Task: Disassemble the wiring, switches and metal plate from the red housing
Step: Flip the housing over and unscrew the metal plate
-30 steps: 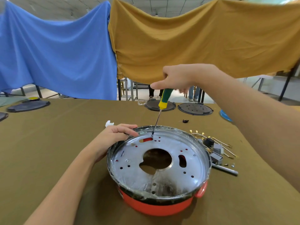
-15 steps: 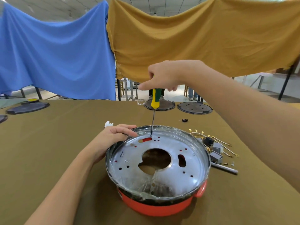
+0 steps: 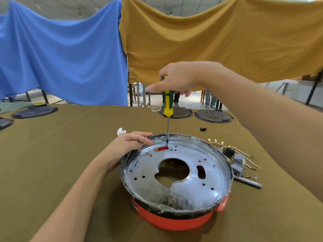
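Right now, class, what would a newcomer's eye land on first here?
Probably the right hand gripping a green-and-yellow screwdriver upright, its tip on the far edge of the shiny metal plate. That plate sits in the red housing at centre, steadied by the left hand. Behind hang a blue cloth and a mustard cloth.

A blue cloth (image 3: 61,55) and a mustard cloth (image 3: 218,42) hang side by side behind the olive-covered surface (image 3: 52,154). Two dark round discs (image 3: 213,116) lie at the far edge, with more dark discs (image 3: 34,112) at the far left. A small white scrap (image 3: 121,131) and a tiny black piece (image 3: 203,129) lie well apart between them.
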The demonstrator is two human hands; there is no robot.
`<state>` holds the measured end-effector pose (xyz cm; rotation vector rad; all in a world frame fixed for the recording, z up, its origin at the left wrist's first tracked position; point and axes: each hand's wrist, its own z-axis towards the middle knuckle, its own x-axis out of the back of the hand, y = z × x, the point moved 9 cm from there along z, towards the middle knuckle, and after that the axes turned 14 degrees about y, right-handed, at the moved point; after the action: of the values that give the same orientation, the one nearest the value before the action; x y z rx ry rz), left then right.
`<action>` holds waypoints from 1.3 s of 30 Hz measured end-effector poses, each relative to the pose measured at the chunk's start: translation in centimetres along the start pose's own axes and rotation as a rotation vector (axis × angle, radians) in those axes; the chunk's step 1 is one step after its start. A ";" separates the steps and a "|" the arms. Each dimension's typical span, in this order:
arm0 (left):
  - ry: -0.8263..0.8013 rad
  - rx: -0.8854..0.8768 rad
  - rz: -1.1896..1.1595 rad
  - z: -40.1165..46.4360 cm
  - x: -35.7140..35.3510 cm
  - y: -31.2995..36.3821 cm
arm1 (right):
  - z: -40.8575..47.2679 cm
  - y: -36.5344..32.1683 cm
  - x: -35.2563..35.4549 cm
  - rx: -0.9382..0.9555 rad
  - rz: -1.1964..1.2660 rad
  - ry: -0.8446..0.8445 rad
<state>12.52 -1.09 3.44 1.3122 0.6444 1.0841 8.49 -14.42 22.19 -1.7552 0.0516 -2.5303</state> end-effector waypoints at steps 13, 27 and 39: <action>0.004 -0.004 0.004 -0.3 -0.1 0.5 | 0.4 1.2 -0.1 0.027 -0.019 0.046; 0.005 0.004 -0.005 -0.3 -0.1 0.5 | -0.2 1.4 0.2 0.057 0.210 0.119; -0.002 -0.006 0.014 -0.1 0.0 0.2 | -0.9 2.4 0.8 0.032 0.342 0.192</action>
<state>12.37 -1.01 3.57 1.3136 0.6309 1.0954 7.49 -16.91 22.47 -1.3501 0.2923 -2.4186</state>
